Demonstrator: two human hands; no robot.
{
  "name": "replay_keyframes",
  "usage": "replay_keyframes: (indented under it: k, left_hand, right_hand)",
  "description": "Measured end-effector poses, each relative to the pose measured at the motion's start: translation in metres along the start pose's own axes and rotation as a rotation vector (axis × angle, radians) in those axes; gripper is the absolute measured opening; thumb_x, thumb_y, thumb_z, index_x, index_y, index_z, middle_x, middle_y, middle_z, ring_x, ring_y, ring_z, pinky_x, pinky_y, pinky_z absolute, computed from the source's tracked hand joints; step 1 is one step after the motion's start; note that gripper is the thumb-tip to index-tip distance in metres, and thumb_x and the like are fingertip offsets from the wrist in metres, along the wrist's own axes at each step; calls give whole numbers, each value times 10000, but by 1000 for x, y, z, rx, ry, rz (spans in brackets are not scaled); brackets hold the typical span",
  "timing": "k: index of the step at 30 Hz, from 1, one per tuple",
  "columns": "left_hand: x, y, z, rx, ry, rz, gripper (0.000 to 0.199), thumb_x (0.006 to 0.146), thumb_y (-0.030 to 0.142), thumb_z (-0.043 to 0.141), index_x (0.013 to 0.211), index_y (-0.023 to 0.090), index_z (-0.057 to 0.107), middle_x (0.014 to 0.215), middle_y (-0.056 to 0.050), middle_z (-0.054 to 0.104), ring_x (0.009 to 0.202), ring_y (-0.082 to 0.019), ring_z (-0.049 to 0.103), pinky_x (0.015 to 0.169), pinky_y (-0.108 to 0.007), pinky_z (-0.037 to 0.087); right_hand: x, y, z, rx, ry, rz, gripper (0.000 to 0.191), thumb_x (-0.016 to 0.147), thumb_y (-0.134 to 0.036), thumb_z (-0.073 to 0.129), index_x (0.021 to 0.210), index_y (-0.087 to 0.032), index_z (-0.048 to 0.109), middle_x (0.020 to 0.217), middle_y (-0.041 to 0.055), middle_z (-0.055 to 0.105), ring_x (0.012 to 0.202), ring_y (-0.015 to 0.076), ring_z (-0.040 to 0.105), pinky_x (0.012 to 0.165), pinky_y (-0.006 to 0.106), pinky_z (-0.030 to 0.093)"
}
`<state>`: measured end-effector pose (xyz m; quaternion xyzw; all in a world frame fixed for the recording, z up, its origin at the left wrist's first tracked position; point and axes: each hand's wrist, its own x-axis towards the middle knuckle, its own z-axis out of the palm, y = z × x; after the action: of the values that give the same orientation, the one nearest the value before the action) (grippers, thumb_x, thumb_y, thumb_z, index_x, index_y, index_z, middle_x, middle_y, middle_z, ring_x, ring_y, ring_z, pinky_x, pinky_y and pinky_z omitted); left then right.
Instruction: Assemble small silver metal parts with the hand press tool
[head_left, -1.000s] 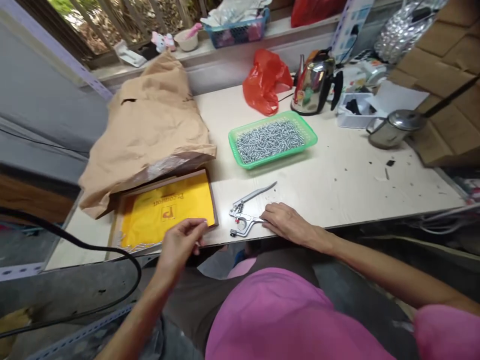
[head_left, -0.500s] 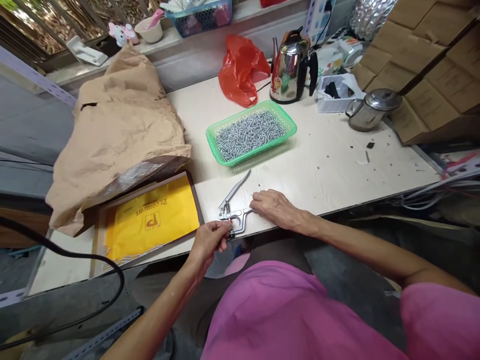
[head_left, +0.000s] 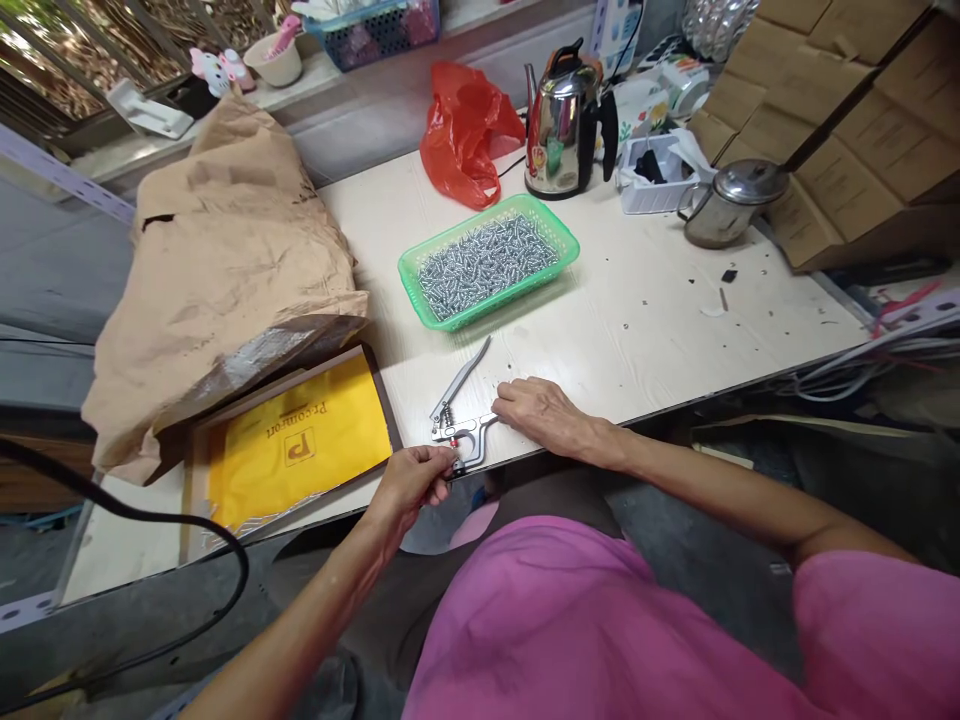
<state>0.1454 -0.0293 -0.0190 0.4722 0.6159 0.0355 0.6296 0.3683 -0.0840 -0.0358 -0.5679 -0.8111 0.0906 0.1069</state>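
A silver hand tool [head_left: 469, 428] like pliers lies at the table's front edge, its long handle spread away from its frame and a spring between them. My right hand [head_left: 541, 412] is closed on the end of its lower handle. The fingers of my left hand [head_left: 420, 475] are pinched together at the tool's jaw, beside a small red part; what they hold, if anything, is too small to make out. Behind the tool stands a green basket [head_left: 568, 258] full of small silver metal pieces.
A yellow packet [head_left: 300, 440] lies in a box at the left, below a large brown paper bag [head_left: 225, 240]. Along the back are a red plastic bag [head_left: 465, 135], a steel kettle [head_left: 561, 130], a white tray [head_left: 652, 198] and a lidded pot [head_left: 727, 215]. Small scraps lie at the right.
The view has shifted slightly. My left fingers remain at the jaw, where more of the red part shows. My right hand keeps its hold on the handle.
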Motion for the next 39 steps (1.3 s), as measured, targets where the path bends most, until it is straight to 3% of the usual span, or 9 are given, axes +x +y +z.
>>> replay_keyframes:
  k: [6, 9, 13, 15, 21, 30, 33, 37, 39]
  left_hand:
    - [3, 2, -3, 34, -68, -67, 408, 588, 468, 783, 535, 155, 527, 335, 29, 498, 270, -42, 394, 313, -145, 268]
    - [4, 3, -3, 31, -70, -73, 408, 587, 461, 788, 533, 154, 526, 334, 32, 498, 271, -43, 402, 309, -142, 271]
    - [3, 3, -3, 30, -67, -81, 398, 597, 444, 792, 540, 153, 526, 340, 35, 505, 270, -42, 405, 307, -143, 278]
    - [2, 4, -2, 37, -59, -84, 394, 612, 436, 789, 542, 154, 524, 341, 34, 508, 266, -39, 398, 309, -143, 278]
    - [1, 3, -1, 33, -48, -103, 396, 649, 429, 773, 528, 153, 516, 339, 32, 500, 276, -48, 421, 315, -144, 278]
    - [-2, 4, -1, 119, -39, -98, 370, 751, 435, 671, 557, 166, 507, 386, 33, 513, 306, -62, 430, 356, -172, 288]
    - [-12, 7, -1, 397, 49, 44, 384, 823, 477, 573, 591, 172, 543, 444, 14, 551, 347, -91, 466, 400, -207, 325]
    - [-14, 14, 6, 891, 310, 567, 268, 890, 393, 518, 890, 180, 680, 851, -62, 692, 742, -191, 644, 652, -285, 473]
    - [-6, 19, 14, 1044, 349, 814, 268, 906, 345, 518, 1069, 178, 649, 1101, -104, 659, 990, -242, 607, 819, -340, 483]
  right_hand:
    - [-1, -2, -2, -10, -48, 19, 204, 959, -155, 427, 907, -161, 624, 906, 57, 592, 772, 157, 483, 679, 302, 314]
    - [2, 3, -10, 31, -91, 15, 165, 943, -279, 512, 970, -164, 627, 1028, 83, 593, 879, 183, 511, 728, 302, 357]
    - [21, 19, -21, -38, -49, -16, 671, 737, -506, 737, 1257, -147, 511, 1368, 168, 441, 1164, 318, 416, 888, 405, 377]
    - [34, 27, -23, -86, -76, -58, 839, 659, -570, 768, 1306, -133, 462, 1410, 185, 400, 1204, 356, 373, 919, 452, 364]
    - [59, 33, -27, -144, -225, -132, 764, 655, -626, 725, 1178, -103, 534, 1173, 158, 546, 1078, 323, 438, 860, 408, 365]
    - [54, 23, -33, -143, -269, -109, 521, 736, -523, 712, 1005, -82, 640, 1085, 142, 557, 1036, 292, 447, 823, 373, 323]
    - [47, 20, -35, -130, -268, -95, 417, 784, -442, 700, 980, -77, 649, 1074, 144, 566, 1013, 271, 461, 811, 357, 317]
    - [43, 20, -32, -141, -238, -97, 413, 809, -436, 682, 1005, -74, 641, 1081, 143, 564, 1019, 272, 468, 806, 357, 326]
    - [43, 20, -27, -152, -219, -102, 424, 811, -453, 676, 1009, -80, 637, 1077, 141, 561, 1023, 275, 468, 808, 362, 332]
